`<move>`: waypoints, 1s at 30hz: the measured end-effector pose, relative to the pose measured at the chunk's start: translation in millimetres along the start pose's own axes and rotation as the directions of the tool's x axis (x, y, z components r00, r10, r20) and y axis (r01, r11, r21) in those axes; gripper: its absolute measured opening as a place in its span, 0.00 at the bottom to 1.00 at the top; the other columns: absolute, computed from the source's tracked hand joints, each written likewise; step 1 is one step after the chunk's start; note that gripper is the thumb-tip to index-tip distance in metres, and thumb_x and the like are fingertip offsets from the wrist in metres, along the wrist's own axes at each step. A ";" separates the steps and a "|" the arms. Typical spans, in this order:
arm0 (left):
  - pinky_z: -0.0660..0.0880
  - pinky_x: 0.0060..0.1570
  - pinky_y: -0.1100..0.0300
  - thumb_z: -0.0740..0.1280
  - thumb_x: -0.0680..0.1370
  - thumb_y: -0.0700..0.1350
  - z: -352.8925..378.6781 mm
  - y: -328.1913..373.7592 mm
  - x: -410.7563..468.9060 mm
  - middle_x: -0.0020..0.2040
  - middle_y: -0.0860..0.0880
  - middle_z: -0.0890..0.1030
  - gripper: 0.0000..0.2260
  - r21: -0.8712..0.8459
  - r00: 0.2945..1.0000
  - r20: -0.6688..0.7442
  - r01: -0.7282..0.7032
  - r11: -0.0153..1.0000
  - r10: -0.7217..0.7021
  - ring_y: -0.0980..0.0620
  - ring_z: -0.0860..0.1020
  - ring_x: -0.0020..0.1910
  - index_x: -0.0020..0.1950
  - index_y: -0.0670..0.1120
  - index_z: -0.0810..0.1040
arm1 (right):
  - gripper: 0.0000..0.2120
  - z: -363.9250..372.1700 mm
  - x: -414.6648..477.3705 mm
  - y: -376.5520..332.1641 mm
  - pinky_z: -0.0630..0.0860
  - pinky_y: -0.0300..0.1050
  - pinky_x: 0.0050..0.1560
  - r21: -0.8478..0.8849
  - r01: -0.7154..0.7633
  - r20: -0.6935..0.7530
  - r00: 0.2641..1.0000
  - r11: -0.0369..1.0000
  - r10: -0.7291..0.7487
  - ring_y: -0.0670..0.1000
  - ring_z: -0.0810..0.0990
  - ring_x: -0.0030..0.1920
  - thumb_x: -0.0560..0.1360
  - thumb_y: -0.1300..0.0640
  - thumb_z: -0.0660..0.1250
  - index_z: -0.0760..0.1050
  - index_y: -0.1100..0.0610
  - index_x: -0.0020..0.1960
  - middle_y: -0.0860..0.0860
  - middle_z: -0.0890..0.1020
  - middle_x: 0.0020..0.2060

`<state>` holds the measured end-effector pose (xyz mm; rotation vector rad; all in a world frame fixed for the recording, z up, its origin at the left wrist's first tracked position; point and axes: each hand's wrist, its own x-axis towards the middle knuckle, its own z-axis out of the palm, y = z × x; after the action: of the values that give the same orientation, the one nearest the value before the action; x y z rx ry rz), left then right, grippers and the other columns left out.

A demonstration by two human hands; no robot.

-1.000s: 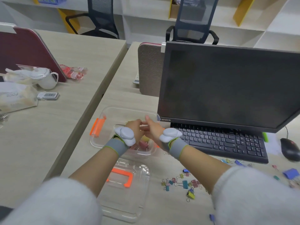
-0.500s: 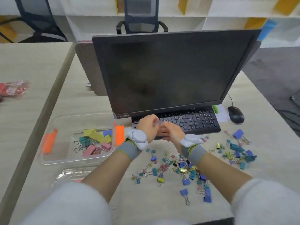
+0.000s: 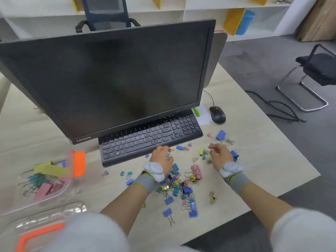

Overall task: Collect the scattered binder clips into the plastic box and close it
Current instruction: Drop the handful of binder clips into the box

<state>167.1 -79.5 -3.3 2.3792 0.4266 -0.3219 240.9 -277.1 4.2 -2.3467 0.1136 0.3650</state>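
Binder clips [image 3: 187, 189] multicoloured, mixed sizes, scattered across desk [image 3: 263, 170].

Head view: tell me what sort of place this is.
Most likely an office workspace. A desk carries a dark Lenovo monitor, a black keyboard and a wired mouse. Behind it, a mesh-backed office chair stands in front of open shelves.

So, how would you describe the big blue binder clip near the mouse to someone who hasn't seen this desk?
Find the black computer mouse right of the black keyboard. Nearer the camera, off the keyboard's right corner, lies the big blue binder clip with silver wire handles. It is far larger than the tiny clips beside it and lies just beyond the right hand.
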 end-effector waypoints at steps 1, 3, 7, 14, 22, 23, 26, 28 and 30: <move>0.66 0.65 0.53 0.59 0.79 0.42 2.7 -0.8 0.3 0.69 0.44 0.67 0.16 0.004 1.000 -0.005 0.006 1.000 -0.006 0.43 0.66 0.66 0.67 0.43 0.68 | 0.12 -5.5 3.2 4.9 0.72 0.53 0.60 -0.061 0.005 -0.041 0.999 0.998 -0.008 0.60 0.75 0.59 0.76 0.63 0.61 0.77 0.60 0.57 0.60 0.76 0.58; 0.66 0.66 0.52 0.59 0.79 0.43 10.8 2.9 5.8 0.70 0.44 0.65 0.17 0.018 1.000 -0.020 0.007 1.000 -0.007 0.44 0.65 0.68 0.69 0.44 0.67 | 0.13 -19.8 13.7 17.5 0.70 0.51 0.61 -0.189 0.004 -0.126 0.992 0.982 -0.028 0.62 0.73 0.60 0.75 0.62 0.63 0.77 0.60 0.58 0.61 0.75 0.61; 0.65 0.67 0.53 0.58 0.80 0.45 24.2 10.1 17.0 0.72 0.46 0.64 0.20 0.088 1.000 -0.011 0.001 0.996 0.000 0.45 0.63 0.70 0.71 0.45 0.64 | 0.22 -37.2 32.6 45.1 0.65 0.52 0.68 -0.280 -0.102 -0.138 0.988 0.955 0.065 0.61 0.65 0.69 0.76 0.53 0.64 0.67 0.55 0.69 0.58 0.66 0.71; 0.61 0.69 0.50 0.58 0.80 0.52 47.9 15.1 36.2 0.75 0.49 0.59 0.22 0.202 1.000 0.023 -0.011 0.979 0.007 0.45 0.59 0.73 0.73 0.50 0.60 | 0.30 -35.3 56.5 67.8 0.56 0.51 0.74 -0.262 -0.044 0.004 0.999 0.964 0.047 0.60 0.57 0.74 0.77 0.48 0.62 0.57 0.54 0.75 0.59 0.57 0.75; 0.57 0.71 0.49 0.56 0.78 0.60 78.4 10.3 45.6 0.76 0.49 0.57 0.26 0.229 0.995 -0.031 -0.081 0.970 0.091 0.46 0.57 0.74 0.74 0.53 0.59 | 0.28 -14.5 54.3 72.8 0.58 0.52 0.72 -0.179 0.099 0.052 0.994 0.979 -0.091 0.58 0.61 0.72 0.75 0.50 0.67 0.65 0.59 0.71 0.59 0.64 0.72; 0.59 0.69 0.50 0.57 0.78 0.59 80.0 11.5 47.1 0.74 0.48 0.61 0.24 0.225 0.992 -0.065 -0.088 0.970 0.106 0.45 0.61 0.72 0.72 0.52 0.62 | 0.27 -14.3 54.6 73.4 0.59 0.51 0.72 -0.177 0.122 0.069 0.991 0.977 -0.111 0.58 0.62 0.72 0.74 0.51 0.68 0.67 0.59 0.70 0.58 0.65 0.71; 0.66 0.58 0.53 0.59 0.78 0.56 81.1 18.1 52.0 0.63 0.46 0.69 0.19 0.240 0.968 -0.196 -0.107 0.965 0.156 0.44 0.69 0.60 0.66 0.49 0.70 | 0.21 -12.7 55.8 75.5 0.63 0.48 0.67 -0.158 0.211 0.088 0.976 0.965 -0.199 0.59 0.67 0.67 0.72 0.55 0.70 0.74 0.60 0.64 0.59 0.70 0.66; 0.66 0.55 0.54 0.59 0.78 0.56 80.2 23.7 55.8 0.60 0.47 0.70 0.17 0.246 0.953 -0.244 -0.115 0.962 0.177 0.45 0.69 0.57 0.63 0.49 0.72 | 0.20 -10.0 55.2 77.4 0.64 0.47 0.66 -0.166 0.246 0.107 0.967 0.955 -0.231 0.59 0.68 0.65 0.72 0.56 0.71 0.75 0.59 0.62 0.58 0.70 0.65; 0.66 0.55 0.54 0.58 0.78 0.56 79.5 28.7 56.7 0.60 0.48 0.70 0.17 0.231 0.952 -0.224 -0.158 0.960 0.210 0.46 0.68 0.57 0.62 0.49 0.72 | 0.21 -5.2 53.3 78.7 0.66 0.48 0.65 -0.230 0.296 0.141 0.953 0.927 -0.269 0.58 0.68 0.64 0.71 0.53 0.71 0.76 0.57 0.62 0.58 0.70 0.64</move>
<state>220.9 -141.0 -63.9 2.6560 0.2890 0.0182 278.2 -335.9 -60.7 -2.5373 -0.3398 0.3786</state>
